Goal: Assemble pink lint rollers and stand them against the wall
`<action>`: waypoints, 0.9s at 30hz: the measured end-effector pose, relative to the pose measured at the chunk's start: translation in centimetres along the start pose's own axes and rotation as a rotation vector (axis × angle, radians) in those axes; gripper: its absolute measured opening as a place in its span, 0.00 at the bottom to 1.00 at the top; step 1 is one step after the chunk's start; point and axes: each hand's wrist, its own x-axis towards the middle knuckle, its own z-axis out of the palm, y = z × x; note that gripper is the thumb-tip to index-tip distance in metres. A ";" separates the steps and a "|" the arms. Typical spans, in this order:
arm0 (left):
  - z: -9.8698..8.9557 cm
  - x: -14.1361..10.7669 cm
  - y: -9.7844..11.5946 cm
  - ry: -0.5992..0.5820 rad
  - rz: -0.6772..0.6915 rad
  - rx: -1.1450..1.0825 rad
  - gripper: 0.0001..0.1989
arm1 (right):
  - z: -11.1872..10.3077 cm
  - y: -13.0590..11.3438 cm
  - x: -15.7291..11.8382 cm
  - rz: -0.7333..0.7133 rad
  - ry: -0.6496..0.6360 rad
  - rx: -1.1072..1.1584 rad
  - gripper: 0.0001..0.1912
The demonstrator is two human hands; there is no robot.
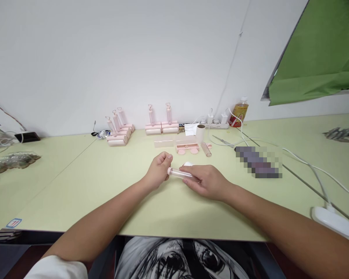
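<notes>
Low over the table in front of me is a clear plastic tube [177,173] with a pale pink cap at its left end. My left hand [159,170] is closed with its fingers at the capped end. The fingers of my right hand [208,181] wrap the tube's other end and hide it. Just behind the right hand, a small white piece [188,164] is partly covered. Farther back lies an open pink case [187,147] with rounded tabs at its front. To its right rests another clear pinkish tube [206,149], and a white cardboard-cored roll [200,133] stands behind.
Several pink rollers with upright clear handles [116,140] line the wall at left and centre. Clear flat strips [164,143] lie behind the case. Scissors [223,141], a power strip [219,126], a bottle [239,112] and white cables [305,161] occupy the right.
</notes>
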 end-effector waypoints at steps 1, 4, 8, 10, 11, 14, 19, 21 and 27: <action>0.2 0.0 -0.1 0.025 0.002 -0.001 0.22 | 0.1 0.0 -0.1 -0.005 0.013 -0.009 0.20; 0.4 0.0 -0.3 0.075 0.019 0.009 0.21 | 0.5 0.0 -0.2 -0.023 0.035 -0.028 0.20; 0.2 -0.1 -0.3 0.124 0.083 0.091 0.19 | 0.6 0.0 0.0 -0.038 0.010 -0.050 0.21; 0.2 -0.3 -0.3 0.149 0.142 0.182 0.18 | 0.6 -0.2 0.1 -0.021 -0.031 -0.079 0.21; 0.2 -0.4 -0.3 0.153 0.174 0.234 0.18 | 0.5 -0.4 0.2 -0.003 -0.061 -0.099 0.21; 0.5 -0.7 -0.5 0.136 0.256 0.367 0.18 | 0.2 -1.1 0.4 0.073 -0.179 -0.166 0.21; 1.1 -0.9 -0.6 0.129 0.299 0.422 0.17 | -0.1 -2.2 0.5 0.129 -0.285 -0.244 0.20; 1.2 -1.0 -0.6 0.147 0.297 0.430 0.17 | 0.0 -2.4 0.5 0.139 -0.288 -0.256 0.19; 1.5 -1.3 -0.5 0.195 0.288 0.451 0.16 | 0.3 -2.7 0.4 0.168 -0.299 -0.255 0.19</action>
